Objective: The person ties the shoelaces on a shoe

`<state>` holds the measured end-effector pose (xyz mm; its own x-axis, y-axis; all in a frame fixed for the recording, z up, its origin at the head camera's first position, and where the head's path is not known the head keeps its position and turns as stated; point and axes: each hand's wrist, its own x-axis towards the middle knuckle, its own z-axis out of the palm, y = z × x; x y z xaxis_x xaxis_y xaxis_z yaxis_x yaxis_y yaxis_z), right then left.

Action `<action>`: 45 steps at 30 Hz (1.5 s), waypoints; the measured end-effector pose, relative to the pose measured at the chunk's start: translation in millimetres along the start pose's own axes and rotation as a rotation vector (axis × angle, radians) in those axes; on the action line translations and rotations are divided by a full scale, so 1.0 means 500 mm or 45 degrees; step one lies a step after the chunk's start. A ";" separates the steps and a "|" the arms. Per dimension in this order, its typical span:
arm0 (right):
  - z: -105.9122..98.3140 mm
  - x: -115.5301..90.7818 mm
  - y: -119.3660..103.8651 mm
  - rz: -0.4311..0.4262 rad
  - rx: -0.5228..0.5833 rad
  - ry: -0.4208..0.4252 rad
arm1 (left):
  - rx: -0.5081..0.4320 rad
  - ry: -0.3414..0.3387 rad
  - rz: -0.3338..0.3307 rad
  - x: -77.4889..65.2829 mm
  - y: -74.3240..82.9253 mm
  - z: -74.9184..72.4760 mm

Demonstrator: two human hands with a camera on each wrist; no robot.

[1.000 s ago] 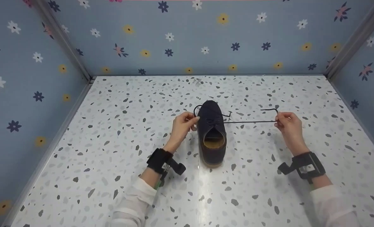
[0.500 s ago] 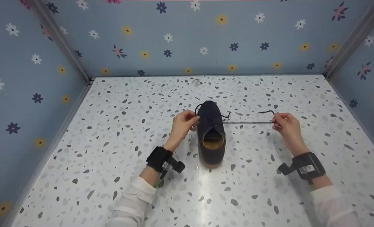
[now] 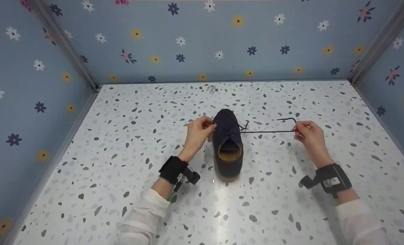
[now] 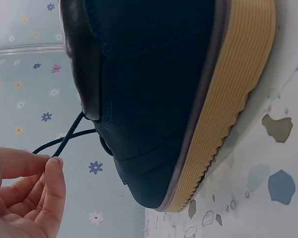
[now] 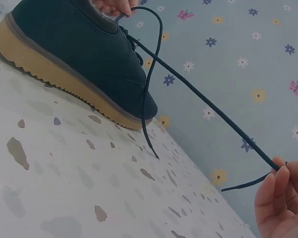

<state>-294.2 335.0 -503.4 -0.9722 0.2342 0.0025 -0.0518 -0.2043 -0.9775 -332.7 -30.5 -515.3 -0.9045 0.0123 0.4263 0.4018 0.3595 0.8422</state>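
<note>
A dark navy shoe [image 3: 227,136] stands upright on the speckled white surface, toe pointing away, its ridged tan sole [image 4: 223,94] plain in the left wrist view. At its left side, my left hand [image 3: 198,134] pinches one shoelace [image 4: 68,138] between thumb and forefinger. That lace's loose end [image 5: 147,119] hangs over the toe's right side in the right wrist view. To the right, my right hand [image 3: 311,137] pinches the other shoelace [image 5: 198,97], drawn straight and taut from the shoe. A short tail [image 5: 246,185] of it sticks out beyond my fingers.
The white speckled tabletop [image 3: 120,190] spreads around the shoe. Blue flower-patterned panels [image 3: 202,41] enclose it at the back, left and right. A black camera strap [image 3: 174,170] sits on my left wrist, another strap [image 3: 333,180] on my right.
My left hand has shifted slightly away from me, and the lace loop beside it no longer shows in the head view. My right hand has come slightly left, its lace still taut.
</note>
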 end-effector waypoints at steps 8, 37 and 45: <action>-0.003 0.009 -0.002 -0.003 0.028 -0.017 | 0.058 0.020 0.000 0.008 -0.019 0.010; 0.144 -0.071 -0.216 -0.112 0.213 -0.223 | 0.361 -0.154 0.210 -0.032 0.265 -0.096; 0.159 -0.065 -0.231 -0.172 0.177 -0.248 | 0.475 -0.147 0.311 -0.025 0.272 -0.090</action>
<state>-275.0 275.6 -373.8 -0.9792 0.0839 0.1846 -0.2019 -0.3156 -0.9272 -260.5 -23.9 -391.0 -0.8080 0.2347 0.5404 0.5456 0.6444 0.5358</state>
